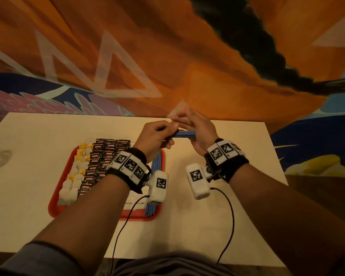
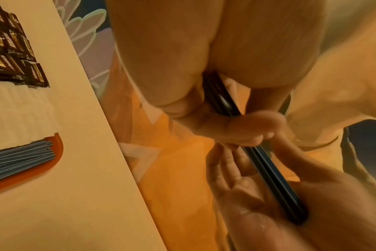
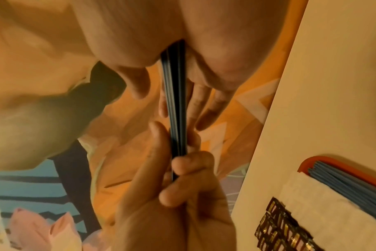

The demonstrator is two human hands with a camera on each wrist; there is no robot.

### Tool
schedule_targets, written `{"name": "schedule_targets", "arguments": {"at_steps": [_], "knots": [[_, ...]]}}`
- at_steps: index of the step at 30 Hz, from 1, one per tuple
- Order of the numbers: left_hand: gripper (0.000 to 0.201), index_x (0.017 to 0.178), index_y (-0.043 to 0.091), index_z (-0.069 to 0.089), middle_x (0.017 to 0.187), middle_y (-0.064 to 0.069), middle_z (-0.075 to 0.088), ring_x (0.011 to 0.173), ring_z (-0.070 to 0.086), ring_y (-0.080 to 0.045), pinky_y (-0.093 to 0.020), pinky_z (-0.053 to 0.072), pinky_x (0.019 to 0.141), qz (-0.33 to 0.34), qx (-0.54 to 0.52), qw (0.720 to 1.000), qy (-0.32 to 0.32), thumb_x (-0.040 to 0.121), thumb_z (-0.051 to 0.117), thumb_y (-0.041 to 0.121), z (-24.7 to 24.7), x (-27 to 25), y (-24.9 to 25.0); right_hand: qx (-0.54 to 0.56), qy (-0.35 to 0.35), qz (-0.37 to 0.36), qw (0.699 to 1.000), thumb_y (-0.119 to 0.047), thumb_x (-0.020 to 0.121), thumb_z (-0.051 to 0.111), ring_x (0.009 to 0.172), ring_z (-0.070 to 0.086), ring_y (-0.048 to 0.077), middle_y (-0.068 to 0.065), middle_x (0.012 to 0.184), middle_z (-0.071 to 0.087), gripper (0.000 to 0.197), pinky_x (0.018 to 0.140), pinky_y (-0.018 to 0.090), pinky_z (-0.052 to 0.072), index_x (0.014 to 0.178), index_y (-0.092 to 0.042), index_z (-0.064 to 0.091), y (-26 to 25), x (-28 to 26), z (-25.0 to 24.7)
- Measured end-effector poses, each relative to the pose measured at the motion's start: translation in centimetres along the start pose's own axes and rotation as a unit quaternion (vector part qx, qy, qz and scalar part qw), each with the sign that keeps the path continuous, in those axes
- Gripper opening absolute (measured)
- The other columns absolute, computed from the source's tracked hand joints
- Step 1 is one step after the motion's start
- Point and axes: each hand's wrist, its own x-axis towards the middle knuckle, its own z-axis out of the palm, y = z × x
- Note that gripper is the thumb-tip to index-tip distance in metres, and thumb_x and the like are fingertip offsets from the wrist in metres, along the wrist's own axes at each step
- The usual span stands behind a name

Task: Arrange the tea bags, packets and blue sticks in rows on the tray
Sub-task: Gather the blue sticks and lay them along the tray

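Hands (image 1: 157,136) (image 1: 197,128) gripping blue sticks (image 1: 184,134), one tray (image 1: 159,156)

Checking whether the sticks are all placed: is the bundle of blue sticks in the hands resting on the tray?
No. Both the left hand and right hand hold the bundle of blue sticks above the table, beyond the tray.

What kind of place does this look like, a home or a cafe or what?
Probably a cafe or a hotel tea corner. A red serving tray holds many tea bags, dark sachets and blue sticks, and a big painted mural covers the wall behind the table.
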Motion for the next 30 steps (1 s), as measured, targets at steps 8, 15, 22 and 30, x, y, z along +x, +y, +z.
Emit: {"name": "schedule_targets", "arguments": {"at_steps": [8,15,22,30], "knots": [[0.013,0.079,0.003,0.061,0.057,-0.003,0.061,0.048,0.055,-0.012,-0.022,0.048,0.050,0.003,0.057,0.998,-0.005,0.088,0.068,0.011,-2.4,0.1,-0.6,-0.557,-0.225,0.073,0.796,-0.031,0.096,0.058,0.066,0.070,0.009,0.004,0.076,0.074,0.020,0.072,0.033,0.055,0.104,-0.015,0.065,-0.2,-0.6,-1.8],[0.049,0.060,0.013,0.039,0.056,-0.004,0.044,0.058,0.045,-0.026,-0.033,0.036,0.057,-0.028,0.323,0.932,0.163,0.101,0.053,0.036,-3.6,1.4,-2.4,-0.727,-0.143,0.034,0.671,-0.038,0.099,0.045,0.090,0.058,0.027,0.007,0.108,0.058,0.025,0.073,0.034,0.045,0.116,-0.027,0.060,3.3,-0.9,-0.2],[0.046,0.057,0.014,0.031,0.055,-0.002,0.035,0.055,0.031,-0.019,-0.034,0.019,0.056,0.000,0.367,0.914,0.174,0.099,0.049,0.014,-4.8,2.0,-4.2,-0.579,-0.199,0.170,0.773,-0.030,0.096,0.051,0.063,0.071,0.016,0.009,0.068,0.067,0.029,0.061,0.027,0.049,0.102,-0.006,0.066,6.4,-0.4,0.9],[0.049,0.107,0.001,0.059,0.080,-0.005,0.059,0.060,0.053,-0.018,-0.029,0.045,0.053,-0.182,0.017,0.977,0.106,0.099,0.051,0.049,-5.3,0.7,-8.0,-0.567,-0.087,0.186,0.797,-0.034,0.100,0.040,0.062,0.071,0.023,0.015,0.089,0.067,0.028,0.072,0.040,0.059,0.095,-0.012,0.056,11.5,1.5,1.6]]}}
